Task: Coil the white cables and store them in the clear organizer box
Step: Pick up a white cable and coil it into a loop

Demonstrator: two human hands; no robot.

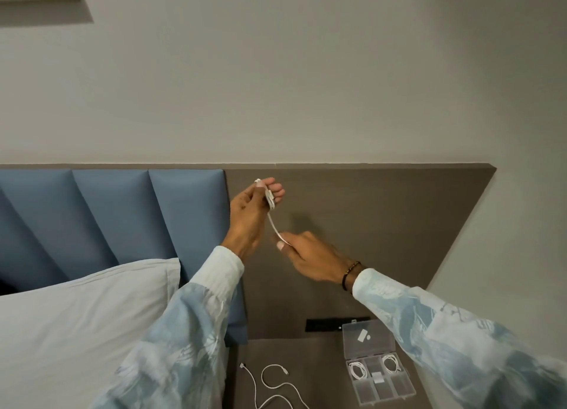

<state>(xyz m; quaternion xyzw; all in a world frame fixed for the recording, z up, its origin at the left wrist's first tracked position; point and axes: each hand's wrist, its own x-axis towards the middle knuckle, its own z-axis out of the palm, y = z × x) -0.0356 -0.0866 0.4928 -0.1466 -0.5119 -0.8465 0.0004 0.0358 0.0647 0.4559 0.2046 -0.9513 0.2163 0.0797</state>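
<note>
Left hand (249,215) grips cable coil (270,198), right hand (310,255) pinches its tail; two coils in organizer box (376,375)

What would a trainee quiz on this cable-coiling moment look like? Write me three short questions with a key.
1. True or false: the organizer box is open.
2. Which hand holds the coiled part of the cable? A) left hand B) right hand C) neither
3. Fill in: coiled cables already in the box number ____.

Key:
1. True. The lid is raised.
2. A. The left hand grips the coil; the right pinches the free end.
3. Two, one in each far corner compartment. A loose cable lies on the nightstand.
</note>
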